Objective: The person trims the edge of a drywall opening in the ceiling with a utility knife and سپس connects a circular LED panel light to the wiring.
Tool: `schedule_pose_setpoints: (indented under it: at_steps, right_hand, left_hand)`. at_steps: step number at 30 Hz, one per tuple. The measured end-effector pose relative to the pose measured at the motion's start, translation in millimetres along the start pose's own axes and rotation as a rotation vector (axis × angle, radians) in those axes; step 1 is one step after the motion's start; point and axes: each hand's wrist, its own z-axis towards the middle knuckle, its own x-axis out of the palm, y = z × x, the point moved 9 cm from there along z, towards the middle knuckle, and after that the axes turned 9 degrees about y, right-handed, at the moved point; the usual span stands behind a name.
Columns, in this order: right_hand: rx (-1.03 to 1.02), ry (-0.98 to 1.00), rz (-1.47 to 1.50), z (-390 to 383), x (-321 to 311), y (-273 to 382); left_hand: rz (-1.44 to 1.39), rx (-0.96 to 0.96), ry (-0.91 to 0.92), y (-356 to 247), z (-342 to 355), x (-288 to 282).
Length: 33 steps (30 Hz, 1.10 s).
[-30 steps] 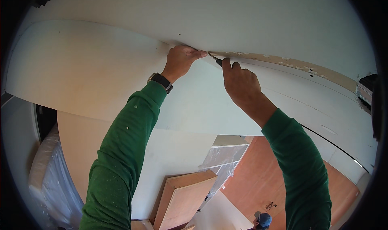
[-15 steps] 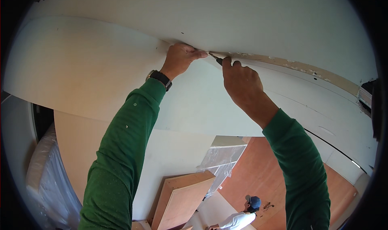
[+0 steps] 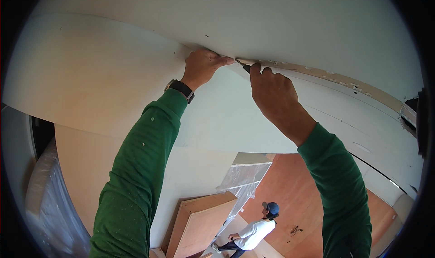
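Above me, my right hand is closed round the dark handle of a thin-bladed knife. Its metal tip touches the seam under a large white panel. Just left of the tip, my left hand presses at the same seam, fingers curled and thumb pointing toward the blade. Whatever those fingers pinch is hidden. A tan strip with rough white flecks runs right from the blade along the seam. Below both hands spreads a smooth pale panel.
A person in a white shirt and cap is below, near a wooden box-like cabinet. Clear plastic sheeting drapes a pale unit behind it. A plastic-wrapped bulky thing stands at lower left. At far right is a dark broken opening.
Both hands stay almost in place at the seam, with the knife tip hardly shifted. The person below has moved left and now stands more upright. My view has tilted slightly.
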Motion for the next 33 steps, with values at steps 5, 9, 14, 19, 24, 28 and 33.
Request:
schedule_pose_setpoints:
  at_steps: [5, 9, 14, 19, 24, 28, 33]
  right_hand:
    - [0.047, 0.008, -0.003, 2, 2, 2]
    - [0.049, 0.076, 0.197, 13, 9, -8]
    - [0.033, 0.069, 0.122, 14, 6, 7]
    - [0.098, 0.128, 0.346, 22, 22, -13]
    - [0.036, 0.228, 0.325, 26, 28, -9]
    - [0.052, 0.268, 0.267, 15, 23, -4]
    - [0.094, 0.27, 0.495, 20, 26, -16]
  left_hand:
    - [-0.012, 0.019, -0.007, -4, -1, 1]
    - [-0.019, 0.039, -0.025, -2, 3, 2]
    - [-0.055, 0.039, -0.049, 5, 1, 1]
    - [-0.076, 0.078, -0.057, 4, 5, 4]
    - [-0.123, 0.1, -0.055, 2, 0, 2]
    - [-0.134, 0.089, -0.049, 0, -1, 1]
    - [-0.347, -0.112, 0.136, -2, -6, 15]
